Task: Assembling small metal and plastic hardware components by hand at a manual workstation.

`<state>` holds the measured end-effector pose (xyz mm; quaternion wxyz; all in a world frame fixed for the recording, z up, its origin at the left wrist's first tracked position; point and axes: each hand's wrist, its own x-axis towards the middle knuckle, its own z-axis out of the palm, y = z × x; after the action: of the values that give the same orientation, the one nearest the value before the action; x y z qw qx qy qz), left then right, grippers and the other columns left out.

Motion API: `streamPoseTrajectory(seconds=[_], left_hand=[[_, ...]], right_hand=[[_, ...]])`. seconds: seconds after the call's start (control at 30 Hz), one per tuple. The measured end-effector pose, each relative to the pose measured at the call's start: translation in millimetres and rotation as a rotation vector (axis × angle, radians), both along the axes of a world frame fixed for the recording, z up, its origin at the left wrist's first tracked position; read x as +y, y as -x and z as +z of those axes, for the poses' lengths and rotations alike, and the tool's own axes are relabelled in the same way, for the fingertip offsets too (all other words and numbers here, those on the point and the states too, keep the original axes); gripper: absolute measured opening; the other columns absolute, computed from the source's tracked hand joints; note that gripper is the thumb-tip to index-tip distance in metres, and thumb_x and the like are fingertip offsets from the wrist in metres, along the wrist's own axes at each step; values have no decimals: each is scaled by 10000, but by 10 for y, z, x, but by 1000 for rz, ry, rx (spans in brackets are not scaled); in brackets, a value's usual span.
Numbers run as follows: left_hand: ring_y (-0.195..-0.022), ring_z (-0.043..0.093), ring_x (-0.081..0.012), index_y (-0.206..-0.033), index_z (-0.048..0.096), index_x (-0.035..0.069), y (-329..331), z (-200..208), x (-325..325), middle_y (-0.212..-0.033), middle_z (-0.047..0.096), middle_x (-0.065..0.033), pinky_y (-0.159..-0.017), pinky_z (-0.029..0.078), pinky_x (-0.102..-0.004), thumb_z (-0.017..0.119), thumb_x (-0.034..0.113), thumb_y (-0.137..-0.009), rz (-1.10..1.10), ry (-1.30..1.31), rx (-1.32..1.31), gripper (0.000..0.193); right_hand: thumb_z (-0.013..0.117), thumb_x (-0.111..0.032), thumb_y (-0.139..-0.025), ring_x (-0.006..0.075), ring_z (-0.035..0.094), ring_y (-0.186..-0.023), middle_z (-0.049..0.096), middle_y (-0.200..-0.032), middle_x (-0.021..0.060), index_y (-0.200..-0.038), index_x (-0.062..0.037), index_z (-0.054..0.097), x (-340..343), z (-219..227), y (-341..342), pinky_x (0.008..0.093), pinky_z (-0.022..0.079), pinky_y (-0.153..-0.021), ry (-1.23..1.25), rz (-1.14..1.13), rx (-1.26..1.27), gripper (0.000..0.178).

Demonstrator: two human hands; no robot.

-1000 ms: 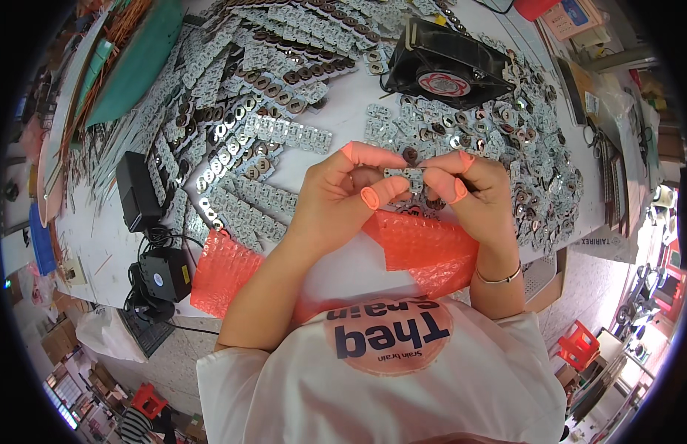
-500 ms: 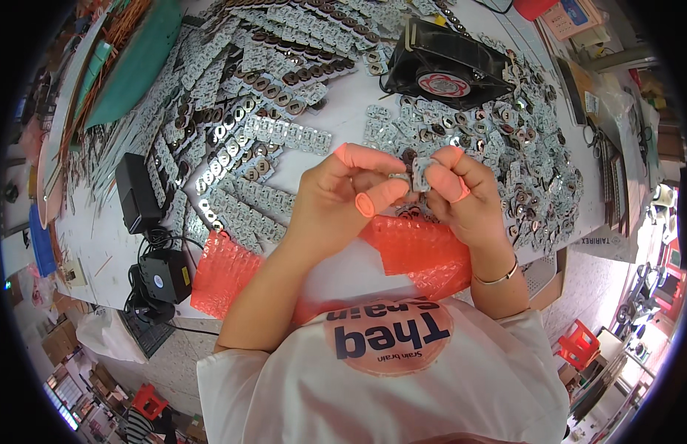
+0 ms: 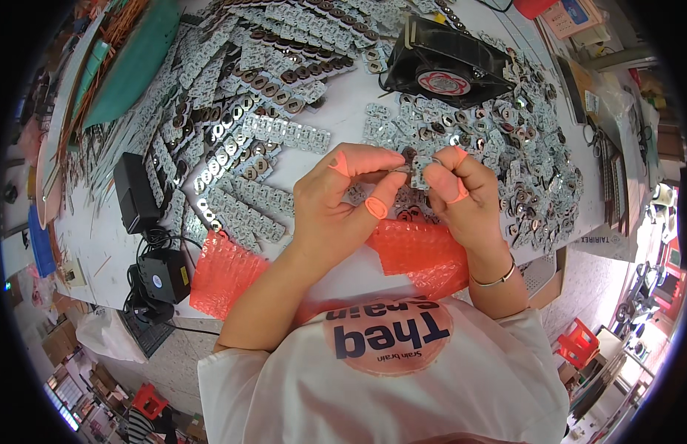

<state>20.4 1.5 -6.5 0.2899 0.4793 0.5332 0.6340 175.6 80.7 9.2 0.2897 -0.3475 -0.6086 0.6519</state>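
Observation:
My left hand (image 3: 342, 200) and my right hand (image 3: 462, 198) meet above the white table (image 3: 351, 118). Both pinch one small silvery metal part (image 3: 420, 164) between thumbs and fingertips. Orange rubber finger cots cover several fingertips on each hand. A thin bracelet circles my right wrist. Under my wrists lies a sheet of red bubble wrap (image 3: 421, 255).
Strips of silvery metal parts (image 3: 232, 140) lie in rows on the left. A loose heap of single parts (image 3: 521, 155) spreads on the right. A black fan (image 3: 451, 63) stands behind the hands. Black power adapters (image 3: 136, 194) and cables sit at the left edge.
My hands have shifted slightly to the right and turned the small part between the fingertips. The thumbs have closed in on it.

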Motion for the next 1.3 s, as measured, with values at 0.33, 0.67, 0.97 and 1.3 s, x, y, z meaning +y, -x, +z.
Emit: streamPoseTrajectory(seconds=[0.33, 0.67, 0.97, 1.3], left_hand=[[-839, 632, -207, -948, 624, 24, 47, 43, 5, -916, 644, -115, -722, 504, -270, 668, -73, -754, -84, -18, 227, 221], [-844, 623, -173, -986, 620, 35, 4, -63, 21, -966, 624, -110, -708, 516, -251, 648, -46, -793, -71, 17, 375, 211], [-866, 630, -161, -1094, 570, -20, 75, -32, -21, -1044, 572, -96, -767, 549, -274, 584, -61, -851, -300, 159, -276, 247], [-884, 610, -133, -1082, 630, 1, 153, 25, -34, -1004, 623, -71, -768, 524, -263, 624, -3, -847, -398, 234, -577, 235]], right_hand=[[641, -154, -878, 4, 370, -514, 472, -602, -62, -797, -16, 591, 51, 23, -25, 184, 293, -443, 103, -3, 31, 168], [650, -109, -846, 53, 466, -556, 559, -620, 3, -860, 14, 669, 188, 48, -91, 222, 390, -492, -356, -36, -177, 125], [648, -124, -848, 58, 527, -547, 612, -644, 25, -840, 8, 689, 142, 90, -94, 202, 402, -485, -105, 153, -133, 138], [648, -160, -870, 44, 414, -447, 505, -547, -22, -800, -19, 627, 81, 55, -55, 200, 336, -425, 220, 125, 53, 159]])
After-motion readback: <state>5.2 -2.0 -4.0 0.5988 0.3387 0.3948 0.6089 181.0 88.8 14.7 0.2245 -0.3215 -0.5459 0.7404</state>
